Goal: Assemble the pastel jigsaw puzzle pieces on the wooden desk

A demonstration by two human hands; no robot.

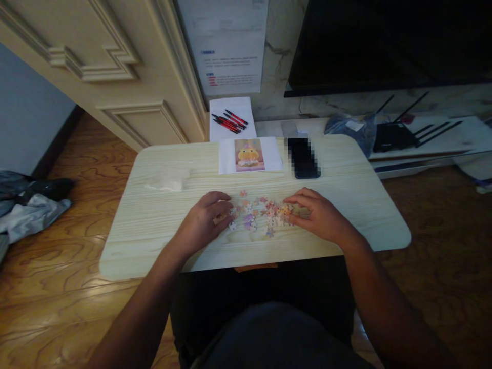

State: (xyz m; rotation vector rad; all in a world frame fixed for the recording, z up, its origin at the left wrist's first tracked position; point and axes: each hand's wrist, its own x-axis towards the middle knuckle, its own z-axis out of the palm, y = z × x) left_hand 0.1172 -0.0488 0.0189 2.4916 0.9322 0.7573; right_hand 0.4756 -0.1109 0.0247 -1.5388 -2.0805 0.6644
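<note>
Several small pastel jigsaw pieces (261, 212) lie scattered in a loose heap on the pale wooden table (154, 225). My left hand (205, 220) rests palm down at the heap's left edge, fingers curled onto a few pieces. My right hand (317, 215) lies flat at the heap's right edge, fingertips touching the pieces. Neither hand lifts anything clear of the table. Behind the heap lies a white sheet with a picture of a yellow duck-like figure (249, 155).
A dark phone (303, 158) lies right of the picture. A crumpled clear plastic bag (167, 179) sits at the table's left. Red pens (229, 121) lie on paper behind the table. A router (397, 134) and a bag stand on a low shelf at right.
</note>
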